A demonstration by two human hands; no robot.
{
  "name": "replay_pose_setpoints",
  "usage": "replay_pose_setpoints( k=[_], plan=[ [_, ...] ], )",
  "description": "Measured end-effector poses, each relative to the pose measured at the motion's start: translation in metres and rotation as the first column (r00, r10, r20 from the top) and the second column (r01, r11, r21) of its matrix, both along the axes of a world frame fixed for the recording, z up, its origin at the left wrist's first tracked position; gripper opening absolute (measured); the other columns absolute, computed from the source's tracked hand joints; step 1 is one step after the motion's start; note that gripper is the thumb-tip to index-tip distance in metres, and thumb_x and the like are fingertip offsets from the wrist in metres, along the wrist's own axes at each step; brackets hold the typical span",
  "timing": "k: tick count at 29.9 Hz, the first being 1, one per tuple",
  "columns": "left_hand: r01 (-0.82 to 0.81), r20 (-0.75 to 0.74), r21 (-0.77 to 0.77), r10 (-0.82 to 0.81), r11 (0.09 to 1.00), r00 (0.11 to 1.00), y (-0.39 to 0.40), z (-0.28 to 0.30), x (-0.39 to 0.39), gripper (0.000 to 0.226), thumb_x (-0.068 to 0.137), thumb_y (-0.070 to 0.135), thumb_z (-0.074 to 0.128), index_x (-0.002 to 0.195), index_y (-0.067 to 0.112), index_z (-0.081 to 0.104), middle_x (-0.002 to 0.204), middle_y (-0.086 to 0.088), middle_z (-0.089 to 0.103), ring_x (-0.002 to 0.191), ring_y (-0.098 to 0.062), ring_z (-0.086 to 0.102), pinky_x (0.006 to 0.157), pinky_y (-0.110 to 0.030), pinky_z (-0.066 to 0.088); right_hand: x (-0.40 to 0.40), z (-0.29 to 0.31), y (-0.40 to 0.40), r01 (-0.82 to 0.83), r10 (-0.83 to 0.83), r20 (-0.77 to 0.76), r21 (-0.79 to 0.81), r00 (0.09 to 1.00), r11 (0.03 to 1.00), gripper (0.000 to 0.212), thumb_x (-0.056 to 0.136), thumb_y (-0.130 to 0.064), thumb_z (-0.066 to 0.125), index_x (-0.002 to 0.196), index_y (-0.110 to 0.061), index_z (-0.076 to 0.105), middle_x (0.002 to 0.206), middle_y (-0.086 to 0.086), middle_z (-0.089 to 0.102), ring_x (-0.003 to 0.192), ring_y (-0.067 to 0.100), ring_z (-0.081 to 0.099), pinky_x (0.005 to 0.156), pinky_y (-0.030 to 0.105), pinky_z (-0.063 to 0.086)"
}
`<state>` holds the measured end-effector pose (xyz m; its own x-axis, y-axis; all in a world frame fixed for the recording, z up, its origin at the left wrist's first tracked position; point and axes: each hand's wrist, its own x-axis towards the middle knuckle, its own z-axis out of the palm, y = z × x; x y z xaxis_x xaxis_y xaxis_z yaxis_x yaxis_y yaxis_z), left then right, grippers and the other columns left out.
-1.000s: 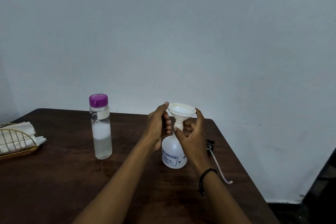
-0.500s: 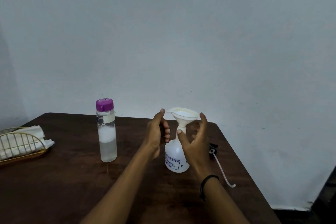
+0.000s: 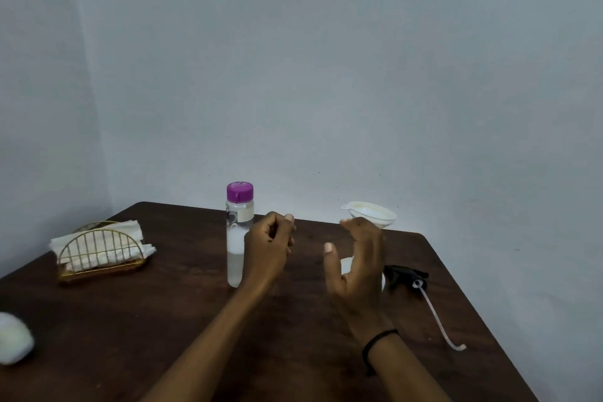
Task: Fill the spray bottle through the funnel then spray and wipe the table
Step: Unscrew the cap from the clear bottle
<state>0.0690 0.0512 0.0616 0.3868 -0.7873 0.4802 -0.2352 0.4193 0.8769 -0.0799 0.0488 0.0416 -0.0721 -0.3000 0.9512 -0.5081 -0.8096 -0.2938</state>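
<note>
A white funnel sits in the neck of the white spray bottle, which is mostly hidden behind my right hand. That hand is open just in front of the bottle, fingers spread, touching nothing that I can see. My left hand hovers left of it, fingers loosely curled with nothing in them. Just behind my left hand stands a clear water bottle with a purple cap, partly filled. The black spray head with its long tube lies on the table right of the spray bottle.
The dark wooden table stands in a corner between grey walls. A gold wire holder with white napkins stands at the back left. A white rounded object lies at the left edge. The table's right edge runs close to the tube.
Both hands have let go of the funnel and spray bottle and drawn back toward me. The view has swung left, so more of the table's left side shows.
</note>
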Motion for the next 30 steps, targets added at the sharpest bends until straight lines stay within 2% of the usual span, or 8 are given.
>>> replay_pose_setpoints(
  k=[3, 10, 14, 18, 20, 24, 28, 30],
  plan=[
    [-0.136, 0.081, -0.161, 0.151, 0.977, 0.985, -0.001, -0.002, 0.019, 0.024, 0.097, 0.024, 0.058, 0.076, 0.015, 0.061, 0.062, 0.002, 0.061, 0.059, -0.015, 0.059, 0.058, -0.036, 0.051, 0.024, 0.002, 0.001, -0.094, 0.102, -0.035, 0.167, 0.994, 0.981, 0.034, 0.091, -0.027, 0.056, 0.118, -0.008, 0.060, 0.119, 0.005, 0.058, 0.112, 0.016, 0.054, 0.095, 0.030, 0.048],
    [-0.306, 0.190, -0.395, 0.402, 0.866, 0.896, -0.011, -0.006, 0.053, 0.009, 0.095, 0.020, 0.057, 0.089, 0.016, 0.062, 0.079, 0.004, 0.060, 0.072, -0.014, 0.056, 0.061, -0.031, 0.048, 0.072, 0.011, -0.019, -0.200, 0.293, -0.145, 0.453, 0.945, 0.869, 0.038, 0.098, -0.035, 0.051, 0.134, -0.024, 0.051, 0.131, -0.010, 0.048, 0.112, 0.009, 0.055, 0.092, 0.037, 0.054],
    [-0.434, 0.193, -0.375, 0.527, 0.819, 0.828, -0.020, -0.015, 0.069, 0.030, 0.094, 0.029, 0.049, 0.111, 0.009, 0.063, 0.110, -0.008, 0.062, 0.100, -0.009, 0.046, 0.081, -0.006, 0.036, 0.101, 0.021, -0.030, -0.240, 0.333, -0.128, 0.468, 0.934, 0.851, 0.039, 0.102, -0.029, 0.050, 0.140, -0.027, 0.046, 0.138, -0.009, 0.047, 0.115, 0.010, 0.057, 0.095, 0.037, 0.054],
    [-0.421, 0.221, -0.319, 0.499, 0.849, 0.838, -0.022, -0.024, 0.077, 0.045, 0.094, 0.036, 0.048, 0.135, 0.017, 0.052, 0.136, -0.004, 0.049, 0.118, -0.007, 0.035, 0.093, 0.001, 0.025, 0.128, 0.032, -0.034, -0.293, 0.382, -0.104, 0.472, 0.918, 0.832, 0.042, 0.102, -0.030, 0.049, 0.144, -0.029, 0.042, 0.140, -0.010, 0.045, 0.123, 0.007, 0.051, 0.099, 0.031, 0.052],
    [-0.394, 0.217, -0.304, 0.466, 0.867, 0.857, -0.024, -0.025, 0.078, 0.050, 0.094, 0.037, 0.050, 0.142, 0.022, 0.044, 0.142, 0.000, 0.045, 0.124, -0.010, 0.037, 0.098, -0.004, 0.026, 0.137, 0.036, -0.037, -0.296, 0.392, -0.101, 0.493, 0.914, 0.818, 0.044, 0.102, -0.032, 0.050, 0.145, -0.027, 0.042, 0.144, -0.006, 0.043, 0.128, 0.009, 0.046, 0.102, 0.029, 0.048],
    [-0.244, 0.153, -0.262, 0.290, 0.934, 0.945, -0.027, -0.029, 0.076, 0.054, 0.092, 0.049, 0.051, 0.143, 0.035, 0.038, 0.141, 0.012, 0.048, 0.128, -0.011, 0.046, 0.105, -0.032, 0.043, 0.145, 0.039, -0.042, -0.303, 0.400, -0.087, 0.514, 0.912, 0.803, 0.041, 0.099, -0.034, 0.056, 0.138, -0.027, 0.048, 0.138, -0.004, 0.047, 0.123, 0.009, 0.050, 0.098, 0.023, 0.047],
    [-0.189, 0.162, -0.147, 0.212, 0.971, 0.964, -0.030, -0.037, 0.075, 0.067, 0.089, 0.041, 0.050, 0.151, 0.023, 0.030, 0.150, -0.011, 0.045, 0.137, -0.030, 0.045, 0.114, -0.034, 0.034, 0.147, 0.039, -0.045, -0.300, 0.381, -0.042, 0.538, 0.924, 0.788, 0.044, 0.094, -0.040, 0.064, 0.134, -0.030, 0.049, 0.134, -0.006, 0.049, 0.117, 0.009, 0.052, 0.094, 0.023, 0.048],
    [-0.215, 0.111, -0.168, 0.235, 0.962, 0.966, -0.028, -0.034, 0.074, 0.058, 0.091, 0.059, 0.049, 0.141, 0.030, 0.043, 0.136, -0.005, 0.058, 0.124, -0.029, 0.056, 0.108, -0.046, 0.044, 0.147, 0.040, -0.043, -0.300, 0.365, -0.019, 0.533, 0.931, 0.791, 0.042, 0.090, -0.043, 0.067, 0.128, -0.033, 0.050, 0.128, -0.008, 0.051, 0.113, 0.009, 0.053, 0.091, 0.026, 0.051]
  ],
)
